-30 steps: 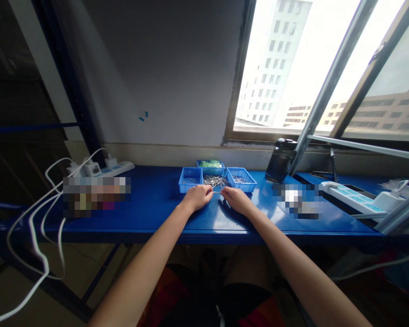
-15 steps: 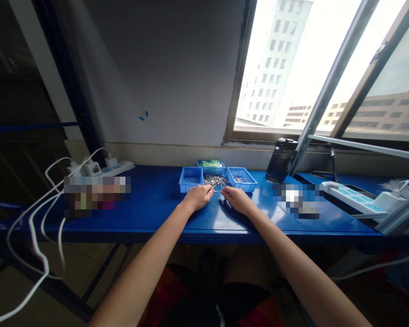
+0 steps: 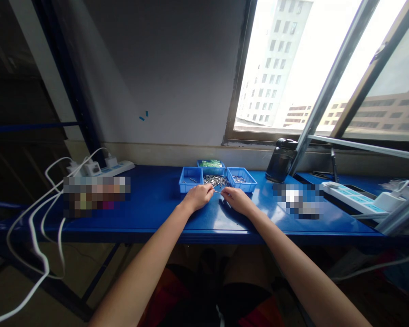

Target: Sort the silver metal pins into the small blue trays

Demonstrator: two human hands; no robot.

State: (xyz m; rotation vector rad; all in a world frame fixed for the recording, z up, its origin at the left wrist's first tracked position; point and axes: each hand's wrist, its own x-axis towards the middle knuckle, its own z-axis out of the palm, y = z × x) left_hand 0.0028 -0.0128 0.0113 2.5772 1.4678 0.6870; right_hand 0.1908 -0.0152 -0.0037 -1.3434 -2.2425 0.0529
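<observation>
My left hand (image 3: 198, 197) and my right hand (image 3: 236, 199) rest on the blue workbench (image 3: 150, 213), fingertips pinched toward each other. Between them they hold a thin metal pin (image 3: 217, 191), just in front of the middle blue tray (image 3: 215, 181), which is heaped with small metal pins. A left blue tray (image 3: 190, 179) and a right blue tray (image 3: 241, 179) flank it, each with a few pins. Behind them stands a tray of green parts (image 3: 210, 163).
A white power strip (image 3: 104, 170) with trailing white cables lies at the back left. A black cylindrical device (image 3: 280, 160) stands by the window frame. Another power strip (image 3: 352, 199) lies at the right. Blurred patches cover items at left and right.
Both hands have crept slightly forward toward the middle tray, still pinching the pin between them. Otherwise nothing has moved.
</observation>
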